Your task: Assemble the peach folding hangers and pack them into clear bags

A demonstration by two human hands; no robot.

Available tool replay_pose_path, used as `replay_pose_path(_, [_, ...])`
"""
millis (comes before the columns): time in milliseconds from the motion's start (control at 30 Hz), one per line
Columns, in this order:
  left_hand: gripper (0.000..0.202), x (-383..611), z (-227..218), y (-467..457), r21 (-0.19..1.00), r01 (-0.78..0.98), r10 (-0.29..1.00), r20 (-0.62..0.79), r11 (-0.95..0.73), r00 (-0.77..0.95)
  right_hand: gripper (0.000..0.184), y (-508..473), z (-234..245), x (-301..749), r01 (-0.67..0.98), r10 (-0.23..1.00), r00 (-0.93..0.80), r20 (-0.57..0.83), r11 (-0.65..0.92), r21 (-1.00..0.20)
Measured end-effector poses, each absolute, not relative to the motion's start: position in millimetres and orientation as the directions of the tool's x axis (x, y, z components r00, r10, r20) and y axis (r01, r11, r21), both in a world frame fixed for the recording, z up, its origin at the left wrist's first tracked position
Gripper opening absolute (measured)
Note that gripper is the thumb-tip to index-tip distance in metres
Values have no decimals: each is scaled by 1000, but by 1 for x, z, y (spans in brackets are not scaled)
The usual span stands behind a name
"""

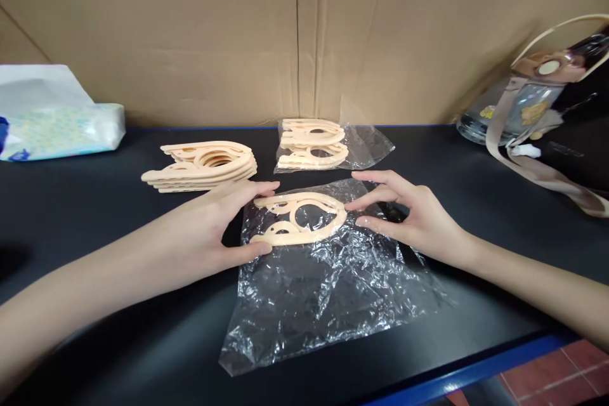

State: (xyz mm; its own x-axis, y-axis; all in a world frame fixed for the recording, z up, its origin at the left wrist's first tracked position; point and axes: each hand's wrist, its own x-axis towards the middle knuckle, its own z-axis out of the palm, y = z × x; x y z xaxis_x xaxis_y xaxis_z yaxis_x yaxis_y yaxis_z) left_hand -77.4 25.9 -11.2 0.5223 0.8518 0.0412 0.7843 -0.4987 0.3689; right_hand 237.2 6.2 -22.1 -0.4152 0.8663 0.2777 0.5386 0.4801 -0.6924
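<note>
A beige plastic folding hanger (328,228), folded up, lies in a clear plastic bag (304,304) spread flat on the black table. My left hand (221,219) spans the hanger's left end, with the thumb on the near edge and the fingers at the far edge. At the rounded right end, my right hand (409,212) rests its fingertips on the bag, fingers spread and touching or almost touching the hanger. Behind my left hand sits a stack of similar hangers (204,171). A second clear bag (368,146) farther back holds folded hangers (314,155).
A pack of tissues (61,127) stands at the back left. At the right, a clear water bottle (533,101) with a strap (499,120) leans beside a black object (585,133). Brown cardboard (214,38) walls the back. The table's blue edge (476,368) shows at front right.
</note>
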Motion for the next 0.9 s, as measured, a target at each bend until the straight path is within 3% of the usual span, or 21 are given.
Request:
replay_pose_path(233, [65,-81,-16,29,323,732,785,55,-599,618,53,7,-24,241,543,850,-447,277,504,-671])
replay_pose_path(667, [68,-81,-15,29,330,719,771,43,-612,636,67,8,-24,242,501,713,-637,293,672,-546])
replay_pose_path(900, [67,-79,-10,24,328,701,748,25,-633,663,65,7,-25,242,521,719,-636,281,668,-531])
